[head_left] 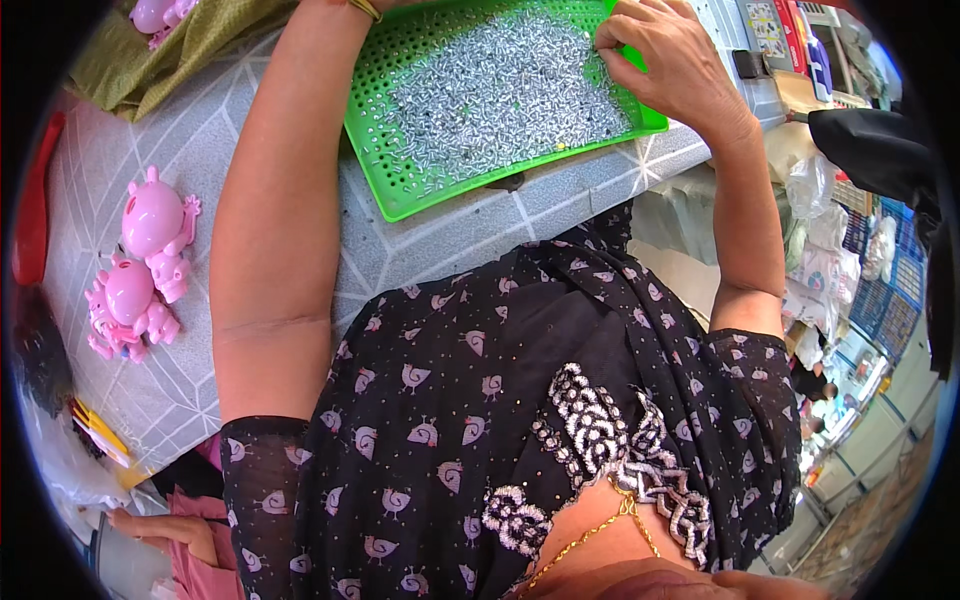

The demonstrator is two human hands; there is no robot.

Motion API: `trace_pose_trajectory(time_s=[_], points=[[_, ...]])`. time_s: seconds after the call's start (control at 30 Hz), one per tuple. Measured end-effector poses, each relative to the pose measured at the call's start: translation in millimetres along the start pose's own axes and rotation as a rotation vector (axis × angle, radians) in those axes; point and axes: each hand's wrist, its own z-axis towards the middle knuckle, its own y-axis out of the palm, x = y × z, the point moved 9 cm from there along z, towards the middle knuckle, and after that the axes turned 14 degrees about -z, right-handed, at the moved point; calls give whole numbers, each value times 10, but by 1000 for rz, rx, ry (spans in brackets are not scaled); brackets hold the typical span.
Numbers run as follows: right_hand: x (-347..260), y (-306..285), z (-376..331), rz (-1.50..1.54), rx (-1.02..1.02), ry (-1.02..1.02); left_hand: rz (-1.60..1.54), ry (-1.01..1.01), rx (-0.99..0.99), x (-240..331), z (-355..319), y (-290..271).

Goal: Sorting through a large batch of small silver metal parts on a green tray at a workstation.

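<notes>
A green perforated plastic tray [395,205] lies on the table, filled with a spread layer of small silvery metal pins or rivets [510,90]. My right hand [675,65] is over the tray's right end, its fingers curled in toward the thumb beside the rim. What they hold, if anything, is hidden. My left forearm stretches along the tray's left side, with a thin yellow band at the wrist. The left hand itself lies beyond the upper edge of the picture.
Pink plastic animal figures [155,215] stand on the patterned table [400,255] at left. An olive sack [150,70] lies behind them, and a red handle [38,200] at the far left. Another person's arm [165,535] shows at lower left; blue crates [890,280] stand at right.
</notes>
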Motion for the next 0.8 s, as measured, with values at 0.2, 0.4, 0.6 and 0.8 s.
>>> trace_pose_trajectory(time_s=[0.2, 0.4, 0.6, 0.8], points=[[-64, 39, 96, -57, -56, -79, 10, -28, 13, -30, -51, -26], [-69, 50, 113, -27, -144, -150, 10, 3, 12, -6, -32, -12], [-17, 174, 121, -11, -257, -146, 6, 0, 11, -3, -23, -17], [-59, 154, 162, -4, -262, -129, 24, -35, 17, -7, -65, -35]])
